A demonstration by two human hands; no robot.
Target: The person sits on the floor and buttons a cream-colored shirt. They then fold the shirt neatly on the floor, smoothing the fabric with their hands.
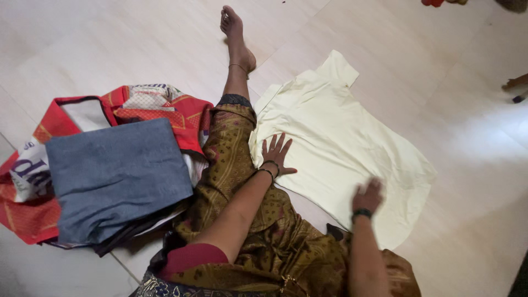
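Observation:
A pale yellow shirt lies spread flat on the tiled floor, collar toward the far side. My left hand rests flat on its near left edge, fingers spread. My right hand presses on the shirt's lower part and looks blurred. Neither hand grips anything. My leg in brown patterned cloth stretches out to the left of the shirt.
A folded grey-blue garment tops a pile at the left, over a red patterned bag and other cloth. My bare foot points away. At the far right edge a small dark object lies on the floor.

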